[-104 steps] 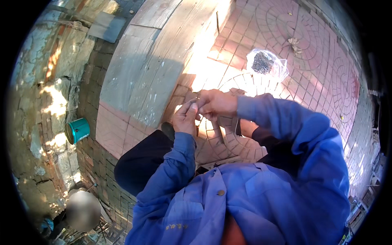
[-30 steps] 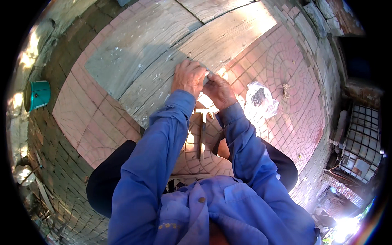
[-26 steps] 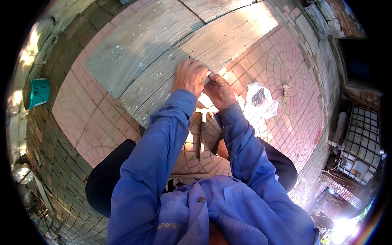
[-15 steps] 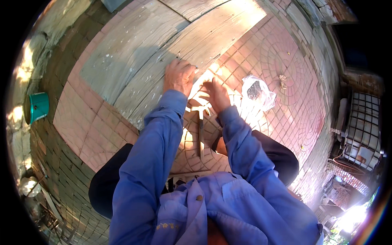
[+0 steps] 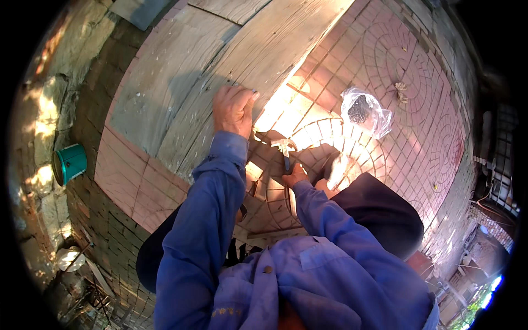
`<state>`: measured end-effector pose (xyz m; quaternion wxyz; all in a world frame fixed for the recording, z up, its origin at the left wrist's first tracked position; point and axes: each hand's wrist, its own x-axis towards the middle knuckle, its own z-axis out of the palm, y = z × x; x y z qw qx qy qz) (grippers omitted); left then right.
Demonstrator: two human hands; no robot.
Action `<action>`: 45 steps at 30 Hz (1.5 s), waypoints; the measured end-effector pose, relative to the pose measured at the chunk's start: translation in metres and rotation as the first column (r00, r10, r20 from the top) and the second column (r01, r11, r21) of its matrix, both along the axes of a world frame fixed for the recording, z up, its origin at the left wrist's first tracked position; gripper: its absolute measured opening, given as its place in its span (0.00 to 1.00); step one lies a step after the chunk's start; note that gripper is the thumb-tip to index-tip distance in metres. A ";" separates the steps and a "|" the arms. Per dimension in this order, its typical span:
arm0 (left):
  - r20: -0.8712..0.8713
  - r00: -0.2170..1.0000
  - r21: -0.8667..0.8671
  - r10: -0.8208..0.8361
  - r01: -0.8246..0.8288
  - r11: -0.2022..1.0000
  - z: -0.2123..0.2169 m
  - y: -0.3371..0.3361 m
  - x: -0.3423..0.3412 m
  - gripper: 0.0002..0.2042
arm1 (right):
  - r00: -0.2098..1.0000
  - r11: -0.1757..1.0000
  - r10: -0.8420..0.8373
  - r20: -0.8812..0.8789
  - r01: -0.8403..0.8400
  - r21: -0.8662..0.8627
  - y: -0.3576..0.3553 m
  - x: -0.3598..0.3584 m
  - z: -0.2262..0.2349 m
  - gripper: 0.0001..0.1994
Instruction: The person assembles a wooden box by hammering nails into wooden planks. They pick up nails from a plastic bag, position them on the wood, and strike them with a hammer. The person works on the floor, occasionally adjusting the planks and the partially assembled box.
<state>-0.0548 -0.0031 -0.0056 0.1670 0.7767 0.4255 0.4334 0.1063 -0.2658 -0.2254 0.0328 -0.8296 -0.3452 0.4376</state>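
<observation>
A weathered wooden board (image 5: 242,66) lies across the paving. On its near edge rests my left hand (image 5: 234,111), fingers curled and thumb and forefinger pinched together; whatever is between them is too small to make out. Lower down and to the right, my right hand (image 5: 296,176) is closed round the dark handle of a claw hammer (image 5: 286,154). The hammer's head points away from me, just above the sunlit pavement beside the board. A clear plastic bag (image 5: 367,113) holding a dark clump of small pieces sits on the paving to the right.
More wide boards (image 5: 159,82) lie alongside on the left. A green bucket (image 5: 71,163) stands at far left near a stone wall. My bent knees (image 5: 379,214) frame the spot where I squat. A dry leaf-like scrap (image 5: 401,92) lies beyond the bag.
My right hand has left the board's edge, come down toward me and taken hold of the hammer, which lay on the paving. My left hand stays at the board's edge, still pinched.
</observation>
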 end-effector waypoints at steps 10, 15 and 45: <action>-0.015 1.000 0.020 -0.010 0.010 1.000 0.001 -0.001 -0.004 0.03 | 0.808 0.884 -0.262 -0.527 0.421 0.205 0.045 0.017 0.134 0.05; -0.066 0.997 0.048 0.042 -0.039 0.998 -0.004 -0.002 -0.003 0.04 | 0.820 0.746 -0.010 -0.573 0.387 0.541 0.085 0.029 0.292 0.08; -0.521 0.852 -0.201 -0.038 -0.080 0.976 0.019 -0.032 -0.034 0.37 | 0.922 0.830 0.283 -0.266 -0.096 0.550 0.124 0.060 0.338 0.19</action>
